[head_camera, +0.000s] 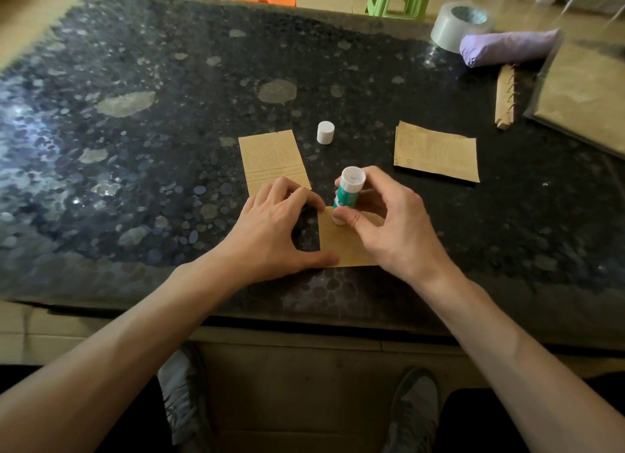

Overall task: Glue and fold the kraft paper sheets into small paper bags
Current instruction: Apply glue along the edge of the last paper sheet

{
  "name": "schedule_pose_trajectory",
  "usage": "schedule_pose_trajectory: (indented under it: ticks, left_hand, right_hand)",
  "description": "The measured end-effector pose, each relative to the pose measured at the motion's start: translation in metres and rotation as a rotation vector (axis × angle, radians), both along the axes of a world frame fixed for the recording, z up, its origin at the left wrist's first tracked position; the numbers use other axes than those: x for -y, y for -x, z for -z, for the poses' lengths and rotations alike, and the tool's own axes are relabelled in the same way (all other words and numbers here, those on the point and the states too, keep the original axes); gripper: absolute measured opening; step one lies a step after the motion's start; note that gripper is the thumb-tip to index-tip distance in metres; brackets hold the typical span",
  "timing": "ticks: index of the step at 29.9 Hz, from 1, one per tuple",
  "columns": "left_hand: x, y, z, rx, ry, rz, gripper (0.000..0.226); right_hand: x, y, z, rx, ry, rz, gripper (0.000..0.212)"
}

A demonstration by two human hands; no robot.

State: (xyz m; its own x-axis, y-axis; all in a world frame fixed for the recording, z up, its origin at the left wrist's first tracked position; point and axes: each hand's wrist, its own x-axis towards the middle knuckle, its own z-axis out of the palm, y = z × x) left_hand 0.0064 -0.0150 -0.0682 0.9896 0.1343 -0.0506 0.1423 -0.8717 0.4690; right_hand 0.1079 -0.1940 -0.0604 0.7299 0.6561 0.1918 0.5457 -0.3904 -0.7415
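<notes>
While glue is being laid on, the parts stand as follows.
Table: dark pebble-patterned table top (135, 148); carries every part.
Spare stock: printed rectangular kraft paper sheet (436, 151), flat, well to the right of the work area, judged kept out of the glue zone.
Folded piece: tan kraft piece with a folded band (270, 155); near edge hidden by the fingers of the left hand (270, 226).
Work sheet: plain brown kraft sheet (341, 246), flat at the table's near edge, between both hands.
Left hand: fingers spread, thumb and fingertips pressing the work sheet's left edge; judged to stop sliding.
Right hand: right hand (389, 222) clamped round the glue stick.
Glue stick: green-and-white plastic glue stick (348, 190), tilted, lower end on the work sheet's far left corner.
Cap: small white cylindrical cap (325, 132), upright, apart beyond the stick.
</notes>
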Motion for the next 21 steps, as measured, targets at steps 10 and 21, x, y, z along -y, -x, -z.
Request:
schedule_pose_trajectory:
  ticks: [10, 21]
  left_hand:
    - [-0.0004, 0.0003, -0.0014, -0.012, -0.005, 0.0, 0.081]
    - [0.0001, -0.0008, 0.0, -0.006, -0.008, -0.006, 0.079]
  right_hand:
    - [0.0024, 0.0024, -0.0011, 0.106, 0.071, -0.009, 0.03]
    - [0.0025, 0.0041, 0.001, 0.173, 0.056, 0.049, 0.029]
